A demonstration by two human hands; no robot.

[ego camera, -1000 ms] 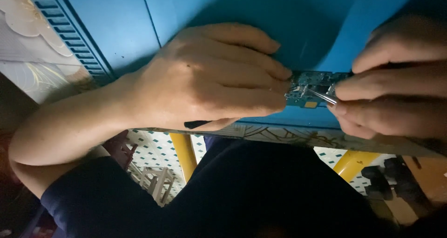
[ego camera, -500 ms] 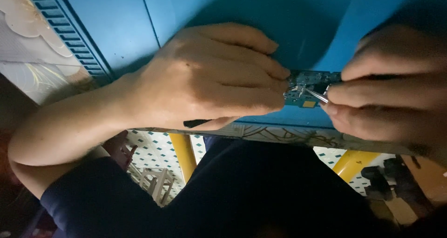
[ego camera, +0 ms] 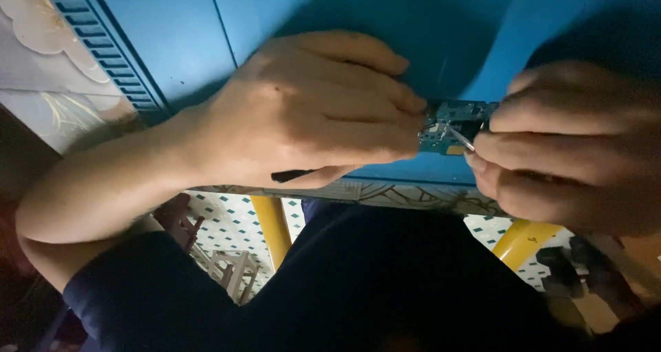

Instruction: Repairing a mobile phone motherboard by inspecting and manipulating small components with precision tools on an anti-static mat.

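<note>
Left hand [ego camera: 310, 111] pinches the small circuit board [ego camera: 451, 125]; right hand [ego camera: 571, 145] grips tweezers [ego camera: 460, 138]. A slip could scratch its components.

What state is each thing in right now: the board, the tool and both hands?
Small blue-green circuit board: pinched at its left end, above the blue work mat.
Thin silver metal tool: tip on the board.
Left hand: grip shut on the board.
Right hand: grip shut on the tool.
</note>
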